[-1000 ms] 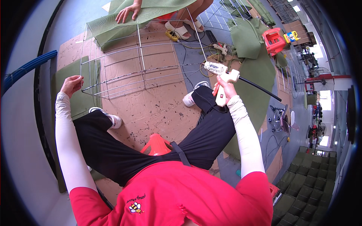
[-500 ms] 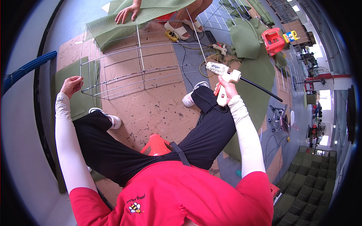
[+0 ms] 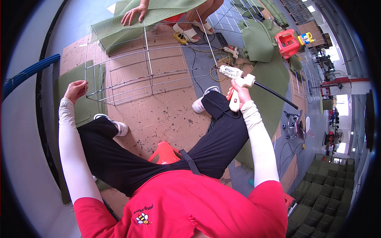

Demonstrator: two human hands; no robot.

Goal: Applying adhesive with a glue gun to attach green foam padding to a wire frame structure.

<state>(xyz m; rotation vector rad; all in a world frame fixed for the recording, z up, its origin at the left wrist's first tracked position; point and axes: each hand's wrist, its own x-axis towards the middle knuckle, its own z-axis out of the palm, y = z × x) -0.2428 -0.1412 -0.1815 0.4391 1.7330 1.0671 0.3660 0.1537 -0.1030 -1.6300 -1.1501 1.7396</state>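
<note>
A white plastic glue gun (image 3: 231,72) with a black rod-shaped stick (image 3: 276,95), gripped in the right hand (image 3: 242,93), edges slightly rightward at upper right of centre.

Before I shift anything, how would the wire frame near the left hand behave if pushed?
The wire frame is probably stiff, its thin rods forming a joined grid. It looks light for its size, being mostly gaps. Green mesh at its far side might drag along.
</note>
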